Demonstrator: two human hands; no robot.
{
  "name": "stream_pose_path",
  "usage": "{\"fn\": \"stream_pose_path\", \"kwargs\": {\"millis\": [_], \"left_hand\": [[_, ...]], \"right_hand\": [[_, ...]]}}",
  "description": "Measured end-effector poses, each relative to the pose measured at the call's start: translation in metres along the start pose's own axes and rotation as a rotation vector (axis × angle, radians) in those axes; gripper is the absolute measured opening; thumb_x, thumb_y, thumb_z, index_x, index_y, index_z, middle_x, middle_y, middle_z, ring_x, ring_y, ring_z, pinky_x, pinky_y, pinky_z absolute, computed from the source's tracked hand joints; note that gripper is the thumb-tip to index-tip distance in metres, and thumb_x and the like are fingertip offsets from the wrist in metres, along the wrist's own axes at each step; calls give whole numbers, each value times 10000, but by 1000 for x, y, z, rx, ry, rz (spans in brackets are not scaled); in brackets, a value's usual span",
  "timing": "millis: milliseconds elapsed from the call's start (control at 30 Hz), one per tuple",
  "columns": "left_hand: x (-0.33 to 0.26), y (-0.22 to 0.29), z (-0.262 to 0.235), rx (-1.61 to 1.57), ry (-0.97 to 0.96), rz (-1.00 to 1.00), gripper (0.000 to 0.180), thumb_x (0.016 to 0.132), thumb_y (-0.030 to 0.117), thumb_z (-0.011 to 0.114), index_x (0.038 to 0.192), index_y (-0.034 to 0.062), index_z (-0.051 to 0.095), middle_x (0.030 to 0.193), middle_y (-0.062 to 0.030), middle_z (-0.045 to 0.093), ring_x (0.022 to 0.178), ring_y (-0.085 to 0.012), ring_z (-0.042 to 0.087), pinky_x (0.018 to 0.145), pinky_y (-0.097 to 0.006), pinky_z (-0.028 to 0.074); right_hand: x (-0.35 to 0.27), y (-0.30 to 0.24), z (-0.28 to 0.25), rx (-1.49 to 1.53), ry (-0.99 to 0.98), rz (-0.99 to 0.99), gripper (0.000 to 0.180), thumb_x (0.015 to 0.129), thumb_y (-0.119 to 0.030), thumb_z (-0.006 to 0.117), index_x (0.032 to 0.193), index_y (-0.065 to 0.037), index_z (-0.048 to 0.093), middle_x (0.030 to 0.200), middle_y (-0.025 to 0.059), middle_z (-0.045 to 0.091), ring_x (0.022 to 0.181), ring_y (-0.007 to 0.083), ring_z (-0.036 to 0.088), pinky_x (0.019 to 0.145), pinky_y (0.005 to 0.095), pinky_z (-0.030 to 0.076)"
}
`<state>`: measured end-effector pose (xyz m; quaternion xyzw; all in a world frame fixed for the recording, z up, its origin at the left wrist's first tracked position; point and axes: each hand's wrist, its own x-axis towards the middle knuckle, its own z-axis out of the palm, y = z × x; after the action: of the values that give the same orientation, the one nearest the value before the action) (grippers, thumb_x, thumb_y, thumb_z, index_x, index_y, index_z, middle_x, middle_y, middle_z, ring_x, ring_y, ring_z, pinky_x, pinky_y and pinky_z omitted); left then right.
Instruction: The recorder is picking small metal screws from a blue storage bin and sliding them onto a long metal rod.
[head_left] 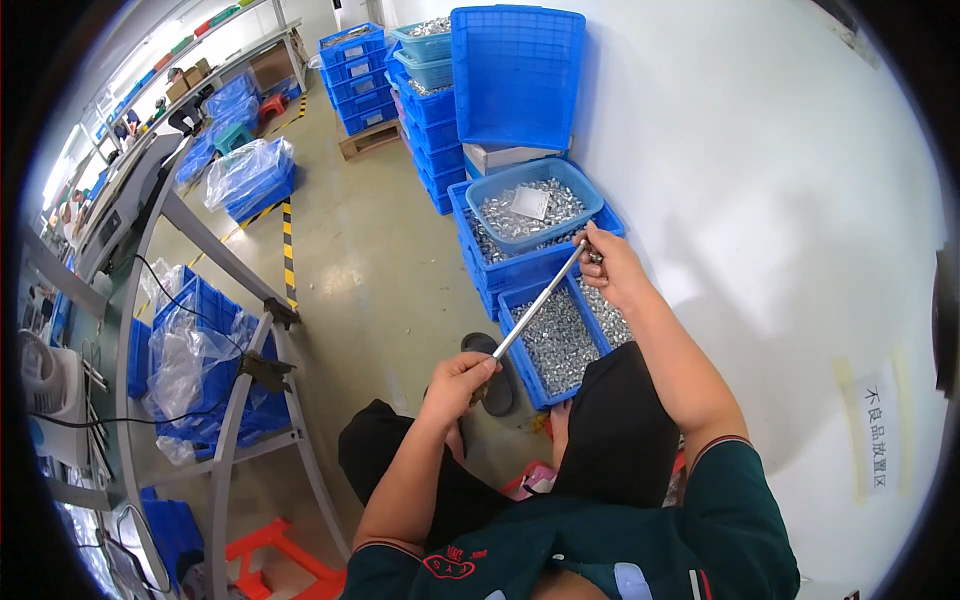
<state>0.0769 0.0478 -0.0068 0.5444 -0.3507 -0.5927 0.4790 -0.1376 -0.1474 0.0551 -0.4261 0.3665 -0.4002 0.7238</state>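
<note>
I see the left hand (458, 380) clamped on the lower end of a metal rod (536, 303) at frame centre; the right hand (610, 265) grips its upper end above the blue crate of metal parts (560, 340).

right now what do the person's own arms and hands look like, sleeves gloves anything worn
Both hands, left hand and right hand, are bare: no gloves, and no rings or watch that show. The forearms are bare too. The person wears a dark green short-sleeved shirt whose sleeve cuffs carry thin red and white trim. A small red emblem sits on the shirt near the left shoulder.
</note>
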Motion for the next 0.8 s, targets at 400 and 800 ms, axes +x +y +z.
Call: {"fn": "stream_pose_path", "kwargs": {"millis": [400, 800], "left_hand": [[-3, 9, -6, 39, -29, 3, 222, 845, 243, 572, 899, 36, 633, 599, 20, 497, 465, -45, 402, 402, -203, 278], [1, 13, -1, -14, -24, -38, 221, 849, 240, 553, 885, 35, 627, 580, 5, 498, 427, -47, 388, 389, -201, 274]], "right_hand": [[-4, -2, 0, -249, -165, 116, 178, 801, -198, 661, 800, -77, 530, 594, -22, 432, 424, 24, 334, 361, 171, 197], [10, 6, -20, 107, -149, 462, 147, 859, -82, 534, 953, 29, 513, 798, 87, 503, 479, 38, 368, 338, 125, 249]]}}
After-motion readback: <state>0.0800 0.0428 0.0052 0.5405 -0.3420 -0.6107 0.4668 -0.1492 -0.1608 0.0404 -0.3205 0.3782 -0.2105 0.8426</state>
